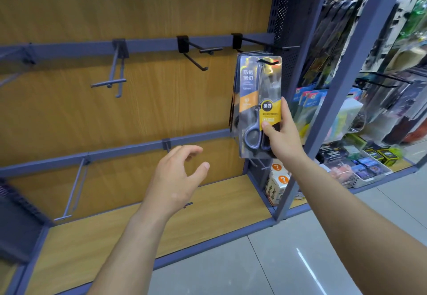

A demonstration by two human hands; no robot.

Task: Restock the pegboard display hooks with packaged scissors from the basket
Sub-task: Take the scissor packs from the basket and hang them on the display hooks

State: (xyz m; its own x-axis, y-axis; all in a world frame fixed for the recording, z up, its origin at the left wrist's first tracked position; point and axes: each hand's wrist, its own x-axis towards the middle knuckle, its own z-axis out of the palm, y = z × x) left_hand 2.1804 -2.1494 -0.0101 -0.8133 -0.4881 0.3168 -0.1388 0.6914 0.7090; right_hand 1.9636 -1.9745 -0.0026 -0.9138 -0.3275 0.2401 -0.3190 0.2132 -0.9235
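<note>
Here, scissors pack on hook

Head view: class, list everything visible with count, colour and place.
back panel: one, wood-brown, behind rails
rails: two, grey, crossing the panel
loaded hook: one, black, upper rail, right
front scissors pack: one, grey-yellow, loaded hook's tip
packs behind: several, dark, same hook
bare hook: one, black, upper rail, middle
grey hooks: two clear, grey, left
base shelf: one, wood-brown, bottom
neighbouring goods: many, mixed colours, right bay
floor: one, grey tiles, bottom right
left hand: one, empty, below centre
right hand: one, pinching front scissors pack low down
</note>
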